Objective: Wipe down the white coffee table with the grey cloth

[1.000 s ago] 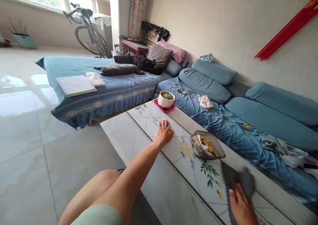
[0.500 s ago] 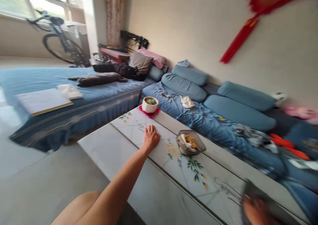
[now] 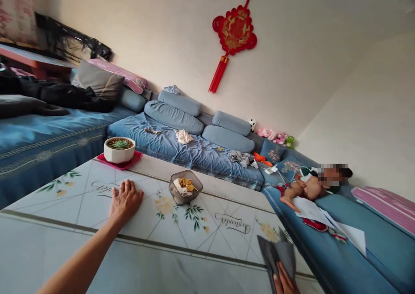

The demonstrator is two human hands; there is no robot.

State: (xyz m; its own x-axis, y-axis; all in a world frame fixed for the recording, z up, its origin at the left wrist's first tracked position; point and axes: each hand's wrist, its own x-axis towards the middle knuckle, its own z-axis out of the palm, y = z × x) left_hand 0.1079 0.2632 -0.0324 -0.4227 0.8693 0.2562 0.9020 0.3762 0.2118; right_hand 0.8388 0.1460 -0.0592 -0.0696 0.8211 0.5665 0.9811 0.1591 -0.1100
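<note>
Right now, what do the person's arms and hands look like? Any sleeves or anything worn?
The left forearm is bare, with no sleeve in view. The left hand is ungloved, with no ring, watch or bracelet that I can make out. The right hand is also ungloved, but only its fingers show at the bottom edge, so the wrist and arm can't be checked.

My L hand (image 3: 126, 201) is flat on the table (image 3: 181, 272), R hand (image 3: 284, 283) at lower R w/ a cloth (image 3: 275, 253) in it. On the table, L to R: pot (image 3: 119, 150) on a tray (image 3: 138, 154), then basket (image 3: 185, 186) w/ food (image 3: 186, 183) inside. Behind table: sofa (image 3: 181, 155), cushions (image 3: 173, 117) along its back, wall hanging (image 3: 234, 34) above. Bed (image 3: 39, 155) far L. Person (image 3: 306, 188) lying on sofa far R, papers (image 3: 337, 225) just beside.
</note>
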